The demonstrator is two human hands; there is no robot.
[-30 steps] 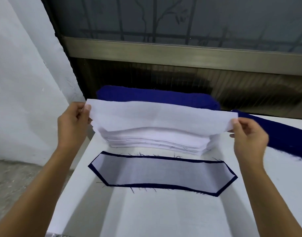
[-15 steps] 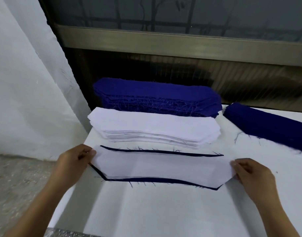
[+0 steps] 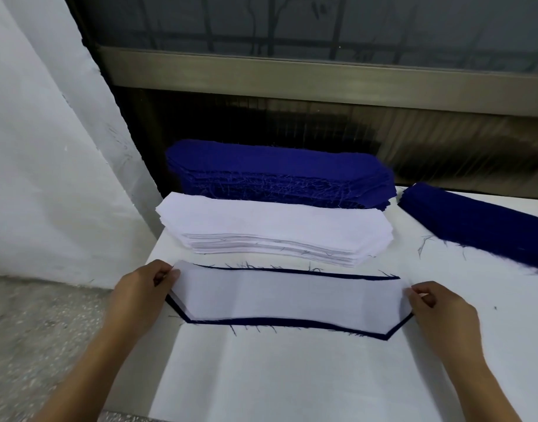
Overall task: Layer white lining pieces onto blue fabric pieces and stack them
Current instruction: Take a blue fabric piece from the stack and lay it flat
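A white lining piece point(image 3: 289, 295), long with angled ends, lies nearly flat on a blue fabric piece point(image 3: 261, 321) of the same outline on the table point(image 3: 292, 376). The blue shows only as a thin frayed border along the far edge, the near edge and both near corners. The left hand point(image 3: 139, 293) pinches the lining's left end and the right hand point(image 3: 441, 312) pinches its right end. Just behind sits a thick stack of white lining pieces point(image 3: 273, 223), its layered edges sagging slightly in the middle. Behind that stands a taller stack of blue fabric pieces point(image 3: 276, 169) with frayed threads. A second blue stack point(image 3: 481, 220) lies at the right, angled away.
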